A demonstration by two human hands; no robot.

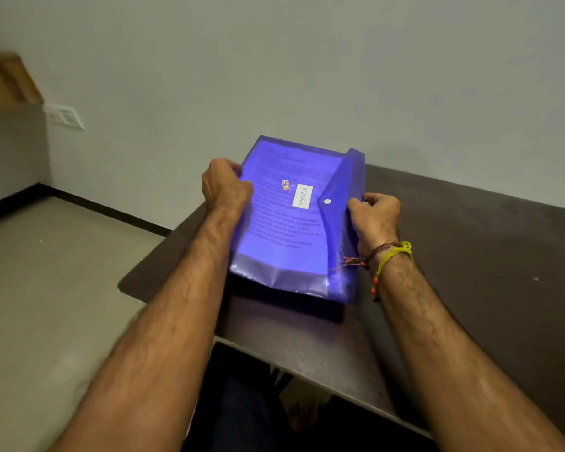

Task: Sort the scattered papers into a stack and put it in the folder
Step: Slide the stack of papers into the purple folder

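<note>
A translucent blue plastic folder (287, 252) is held tilted above the dark table (470, 256), its near edge low over the tabletop. Printed papers (274, 216) show through its front. Its triangular flap (343, 181) lies over the right side, with a white snap button (327, 201) at its tip. A white label and a small orange sticker sit on the front. My left hand (225, 187) grips the folder's left edge, thumb on the front. My right hand (374, 216) grips the right edge by the flap; threads and a yellow band circle that wrist.
The table's front edge and left corner lie close to me, and my legs show beneath it. A pale wall stands right behind the table. To the left are a grey floor, a wall switch plate (64, 115) and a wooden piece (7, 79).
</note>
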